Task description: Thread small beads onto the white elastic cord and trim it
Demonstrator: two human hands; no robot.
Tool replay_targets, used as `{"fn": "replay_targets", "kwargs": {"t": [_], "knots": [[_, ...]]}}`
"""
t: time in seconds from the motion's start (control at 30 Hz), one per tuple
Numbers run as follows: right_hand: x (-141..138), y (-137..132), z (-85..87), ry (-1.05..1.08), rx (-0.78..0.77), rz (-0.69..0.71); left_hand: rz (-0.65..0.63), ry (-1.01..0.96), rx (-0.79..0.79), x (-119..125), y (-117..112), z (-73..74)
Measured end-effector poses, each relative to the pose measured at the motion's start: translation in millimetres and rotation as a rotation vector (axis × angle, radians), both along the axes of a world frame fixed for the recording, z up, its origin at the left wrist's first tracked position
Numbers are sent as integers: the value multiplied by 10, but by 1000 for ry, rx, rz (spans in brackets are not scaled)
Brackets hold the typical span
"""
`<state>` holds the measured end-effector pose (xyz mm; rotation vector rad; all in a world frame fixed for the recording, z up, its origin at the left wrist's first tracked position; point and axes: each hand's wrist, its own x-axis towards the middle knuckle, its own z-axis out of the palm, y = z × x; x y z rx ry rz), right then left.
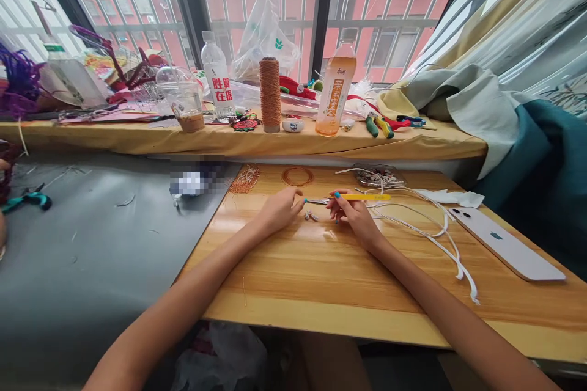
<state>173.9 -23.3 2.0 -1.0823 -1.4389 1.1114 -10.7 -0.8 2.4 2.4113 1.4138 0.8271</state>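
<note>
One yellow tool (367, 197), pinched in the right hand (354, 215), points to nine o'clock — whether the left hand (283, 209) pinches anything, I cannot tell.

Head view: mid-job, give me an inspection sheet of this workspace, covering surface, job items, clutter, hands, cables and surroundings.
Surface: glossy wood-grain tabletop; dark grey sheet to its left.
Job's things: slim yellow tool, with a silvery metal tip between the hands; small pale pieces just below it; thin coppery wire coil beyond.
Clutter: white smartphone; crumpled white tissue; clear plastic tray of small pieces.
Hands: right hand holds the tool; left hand has fingertips at the metal tip, contact unclear.
Cables: no electrical cable made out; loose white cords at right.
Surroundings: yellow cloth-covered ledge, bearing a brown thread spool; dark-framed window behind.
</note>
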Motion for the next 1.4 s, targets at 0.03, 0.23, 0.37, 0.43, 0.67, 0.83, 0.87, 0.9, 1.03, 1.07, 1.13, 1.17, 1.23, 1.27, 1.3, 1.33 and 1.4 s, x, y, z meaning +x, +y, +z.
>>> {"fn": "replay_targets", "kwargs": {"t": [0.03, 0.23, 0.37, 0.43, 0.67, 0.83, 0.87, 0.9, 1.03, 1.07, 1.13, 1.17, 1.23, 1.27, 1.3, 1.33, 1.4], "knots": [[5, -2, 9, 16, -6, -6, -1, 16, 98, 4, -6, -15], [12, -44, 42, -30, -19, 20, -304, 154, 281, 34, -23, -74], [-20, -68, 38, -79, -54, 42, -404, 156, 229, 32, -18, -72], [-38, -77, 25, -72, -47, 69, -393, 117, 212, 28, -25, -59], [-63, -108, 14, -56, -5, 96, -420, 135, 196, -12, -78, -28], [-72, -77, -7, -112, -7, 139, -475, 174, 192, -18, -83, -41], [-72, -67, -13, -120, -6, 147, -477, 170, 193, -14, -82, -41], [-73, -58, -18, -126, -10, 150, -478, 168, 193, -11, -82, -40], [-72, -44, -19, -132, -46, 123, -471, 178, 210, -1, -88, -37], [-71, -48, -18, -143, -40, 125, -469, 186, 216, -1, -90, -38], [-67, -63, -16, -181, -4, 145, -468, 200, 224, -2, -92, -44], [-65, -71, -15, -208, 17, 154, -467, 204, 224, -3, -93, -46], [-64, -84, -14, -258, 48, 150, -468, 209, 218, -2, -94, -49], [-65, -87, -14, -274, 53, 141, -468, 209, 212, 1, -94, -48], [-68, -88, -13, -282, 49, 133, -467, 208, 204, 5, -95, -45], [-73, -87, -13, -280, 39, 129, -463, 203, 195, 10, -95, -40], [-86, -85, -11, -254, 13, 136, -452, 182, 167, 23, -96, -28]]}}
